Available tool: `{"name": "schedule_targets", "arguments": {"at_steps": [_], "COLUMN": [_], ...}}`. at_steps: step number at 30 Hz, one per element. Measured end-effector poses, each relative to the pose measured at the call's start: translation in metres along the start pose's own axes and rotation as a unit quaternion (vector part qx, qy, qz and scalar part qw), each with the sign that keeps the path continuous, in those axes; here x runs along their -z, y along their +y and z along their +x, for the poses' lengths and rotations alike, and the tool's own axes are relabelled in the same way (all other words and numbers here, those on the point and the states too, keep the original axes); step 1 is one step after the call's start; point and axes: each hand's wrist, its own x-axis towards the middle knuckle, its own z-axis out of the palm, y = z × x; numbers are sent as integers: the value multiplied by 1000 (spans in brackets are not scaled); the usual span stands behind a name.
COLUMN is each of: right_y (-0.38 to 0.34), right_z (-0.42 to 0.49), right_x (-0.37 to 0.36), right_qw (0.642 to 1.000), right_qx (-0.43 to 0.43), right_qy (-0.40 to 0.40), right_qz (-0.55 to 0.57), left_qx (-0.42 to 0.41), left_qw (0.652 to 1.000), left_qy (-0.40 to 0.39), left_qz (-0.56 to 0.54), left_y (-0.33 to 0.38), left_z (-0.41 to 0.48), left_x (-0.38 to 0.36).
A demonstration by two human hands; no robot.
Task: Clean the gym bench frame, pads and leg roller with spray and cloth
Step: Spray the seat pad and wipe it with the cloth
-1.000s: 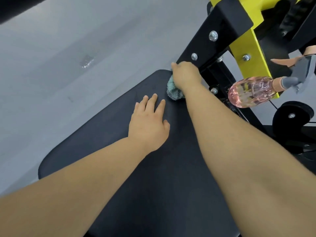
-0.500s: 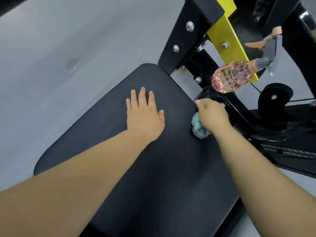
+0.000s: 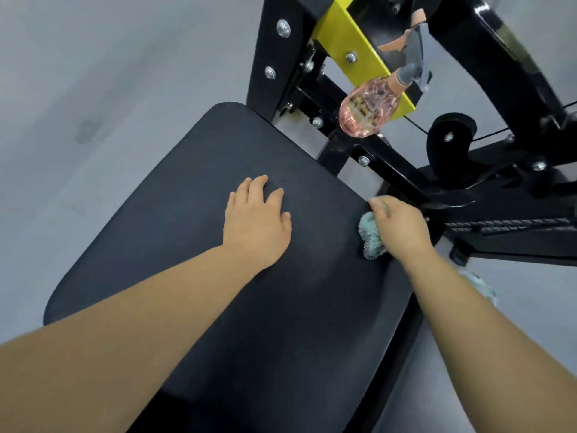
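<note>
Both hands work at the black seat pad (image 3: pixel 218 307): my left hand (image 3: pixel 256 220) rests palm down near its middle, fingers relaxed and holding nothing, while my right hand (image 3: pixel 401 226) grips a bunched teal cloth (image 3: pixel 370 237) and presses it against the pad's right edge, near the far corner. Beyond the pad's far end, the pink spray bottle (image 3: pixel 365 112) hangs from the black-and-yellow frame (image 3: pixel 390 170), well apart from both hands. More teal fabric (image 3: pixel 480 284) shows off the pad's right side.
</note>
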Motion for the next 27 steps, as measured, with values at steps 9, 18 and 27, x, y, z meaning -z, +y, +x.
{"name": "schedule_targets", "arguments": {"at_steps": [9, 18, 27], "right_y": [-78, 1, 3], "right_z": [48, -8, -6], "right_x": [-29, -12, -7], "right_qw": [997, 998, 991], "right_qx": [4, -22, -97], "right_qy": [22, 59, 70], "right_qz": [-69, -13, -66], "left_qx": [-45, -79, -103], "left_qw": [999, 992, 974], "left_qy": [-25, -94, -185], "left_qz": [-8, 11, 85], "left_y": [13, 35, 36], "left_z": [-20, -31, -30], "left_x": [-15, -22, -23]}}
